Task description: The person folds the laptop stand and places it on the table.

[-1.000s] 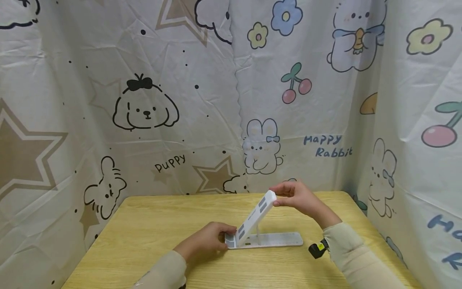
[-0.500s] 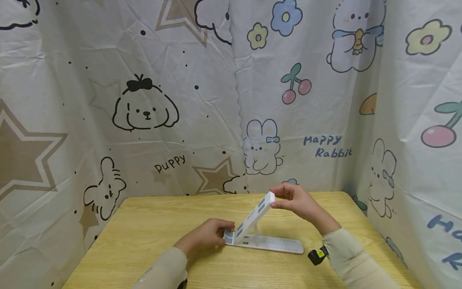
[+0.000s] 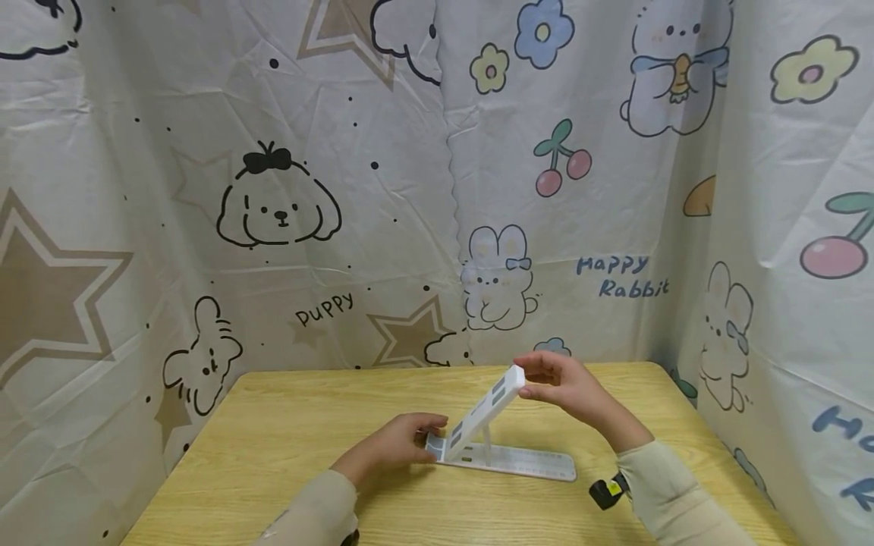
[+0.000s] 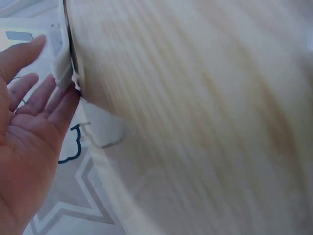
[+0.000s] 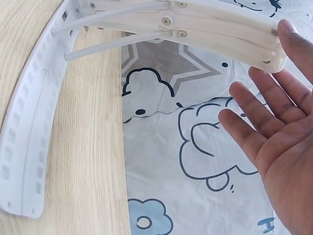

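In the head view, a white folding laptop stand (image 3: 505,459) sits unfolded on the table, its upper arm (image 3: 481,415) raised at a slant on thin struts. My left hand (image 3: 389,444) holds the hinge end of the base, thumb and fingers on either side. Around the top end of the raised arm, my right hand (image 3: 573,387) has its thumb and fingertips. Screws and struts under the arm (image 5: 220,27) show in the right wrist view, where the right hand (image 5: 293,132) has its lower fingers spread. The left hand (image 4: 29,142) touches the stand's end in its wrist view.
The wooden table (image 3: 293,425) spreads around the stand. A printed curtain (image 3: 382,250) hangs behind the table and at both sides. A small black device (image 3: 606,491) is fixed at the right sleeve.
The stand's base has turned slightly, its right end now nearer the front of the table. The raised arm leans a little lower, and my right hand has moved slightly down with it.
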`<state>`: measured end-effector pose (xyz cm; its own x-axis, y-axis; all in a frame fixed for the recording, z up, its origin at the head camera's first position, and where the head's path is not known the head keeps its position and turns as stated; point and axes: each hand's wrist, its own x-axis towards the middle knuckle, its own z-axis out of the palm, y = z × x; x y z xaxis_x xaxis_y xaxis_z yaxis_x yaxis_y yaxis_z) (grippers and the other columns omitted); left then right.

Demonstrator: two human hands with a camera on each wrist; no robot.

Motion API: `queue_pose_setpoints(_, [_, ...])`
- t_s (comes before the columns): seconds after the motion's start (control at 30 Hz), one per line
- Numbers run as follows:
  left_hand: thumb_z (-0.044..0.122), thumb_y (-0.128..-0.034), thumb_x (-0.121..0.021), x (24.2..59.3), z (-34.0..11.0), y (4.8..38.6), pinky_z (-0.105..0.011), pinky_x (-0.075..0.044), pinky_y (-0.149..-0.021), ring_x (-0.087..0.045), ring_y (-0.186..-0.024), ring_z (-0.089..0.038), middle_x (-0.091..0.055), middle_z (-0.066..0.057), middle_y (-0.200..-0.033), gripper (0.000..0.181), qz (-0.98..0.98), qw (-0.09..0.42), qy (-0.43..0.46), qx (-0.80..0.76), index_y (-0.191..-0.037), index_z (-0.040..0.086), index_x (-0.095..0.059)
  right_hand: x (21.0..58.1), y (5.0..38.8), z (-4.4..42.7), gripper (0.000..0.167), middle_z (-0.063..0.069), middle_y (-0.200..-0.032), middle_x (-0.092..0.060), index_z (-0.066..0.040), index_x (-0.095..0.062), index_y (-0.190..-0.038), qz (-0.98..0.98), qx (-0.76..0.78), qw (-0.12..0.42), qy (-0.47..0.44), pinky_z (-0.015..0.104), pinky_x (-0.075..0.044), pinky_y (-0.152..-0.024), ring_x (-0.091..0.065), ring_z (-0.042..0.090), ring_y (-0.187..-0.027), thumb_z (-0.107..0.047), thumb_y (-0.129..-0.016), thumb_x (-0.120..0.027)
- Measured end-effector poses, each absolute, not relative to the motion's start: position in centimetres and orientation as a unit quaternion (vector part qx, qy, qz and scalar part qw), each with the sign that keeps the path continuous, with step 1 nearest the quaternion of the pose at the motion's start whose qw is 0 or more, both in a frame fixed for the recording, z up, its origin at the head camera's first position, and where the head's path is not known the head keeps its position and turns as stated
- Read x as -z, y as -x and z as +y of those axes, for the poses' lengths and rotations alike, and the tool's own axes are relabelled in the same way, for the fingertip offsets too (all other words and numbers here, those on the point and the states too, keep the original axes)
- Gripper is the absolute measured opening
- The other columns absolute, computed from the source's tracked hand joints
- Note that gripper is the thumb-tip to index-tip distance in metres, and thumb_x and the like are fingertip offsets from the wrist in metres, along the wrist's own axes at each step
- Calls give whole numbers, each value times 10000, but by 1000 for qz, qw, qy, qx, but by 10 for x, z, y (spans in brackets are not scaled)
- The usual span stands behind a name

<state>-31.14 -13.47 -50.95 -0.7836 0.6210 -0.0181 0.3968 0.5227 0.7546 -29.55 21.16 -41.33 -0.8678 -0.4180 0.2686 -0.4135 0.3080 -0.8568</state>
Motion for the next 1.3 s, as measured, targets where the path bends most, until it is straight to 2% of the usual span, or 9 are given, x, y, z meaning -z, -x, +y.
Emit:
queue_pose_setpoints(0.17, [308, -925, -781, 498, -128, 308, -511, -468, -1114, -526, -1362, -336, -562, -95, -1485, 674, 883, 113, -302, -342, -1504, 90, -513, 414, 293, 213, 544, 148, -1360, -638, -68, -614, -1359, 816, 517, -10, 257, 317, -600, -923, -642, 361, -1202, -269, -895, -813])
queue_pose_setpoints(0.4, [427, -926, -760, 474, -109, 303, -497, -454, -1132, -488, -1403, -262, -524, 14, -1527, 689, 888, 92, -304, -333, -1527, 215, -497, 416, 288, 213, 584, 121, -1386, -631, -69, -595, -1384, 819, 508, -9, 268, 269, -574, -945, -629, 349, -1209, -271, -886, -822])
queue_pose_setpoints(0.47, [456, -918, -760, 466, -103, 301, -490, -459, -1127, -496, -1395, -234, -530, 42, -1520, 690, 889, 83, -306, -331, -1521, 240, -504, 416, 287, 213, 582, 127, -1393, -629, -56, -591, -1386, 818, 507, -13, 274, 298, -567, -968, -625, 345, -1212, -264, -891, -817])
queue_pose_setpoints(0.67, [482, -905, -764, 444, -87, 295, -472, -475, -1110, -525, -1363, -199, -545, 61, -1507, 700, 885, 56, -326, -327, -1511, 231, -518, 416, 285, 215, 548, 98, -1395, -634, -79, -595, -1384, 815, 503, -25, 286, 567, -508, -1048, -621, 321, -1227, -235, -903, -805])
queue_pose_setpoints(0.73, [484, -907, -761, 437, -82, 293, -467, -477, -1109, -530, -1358, -193, -544, 65, -1508, 697, 884, 50, -330, -329, -1510, 232, -519, 416, 285, 217, 529, 82, -1391, -638, -99, -597, -1384, 815, 502, -28, 288, 612, -486, -1052, -618, 325, -1235, -207, -907, -800])
queue_pose_setpoints(0.97, [447, -920, -761, 412, -65, 287, -475, -470, -1113, -535, -1361, -206, -551, 59, -1504, 665, 877, 25, -330, -348, -1499, 211, -532, 427, 284, 229, 502, 47, -1361, -655, -143, -612, -1371, 825, 486, -31, 288, 581, -498, -1053, -616, 333, -1251, -238, -914, -793])
queue_pose_setpoints(1.3, [455, -910, -769, 392, -48, 284, -462, -477, -1105, -546, -1340, -196, -568, 58, -1481, 654, 880, 10, -329, -343, -1480, 220, -551, 450, 280, 246, 507, 81, -1391, -638, -107, -614, -1376, 838, 466, -20, 283, 556, -502, -1053, -609, 333, -1262, -262, -923, -782])
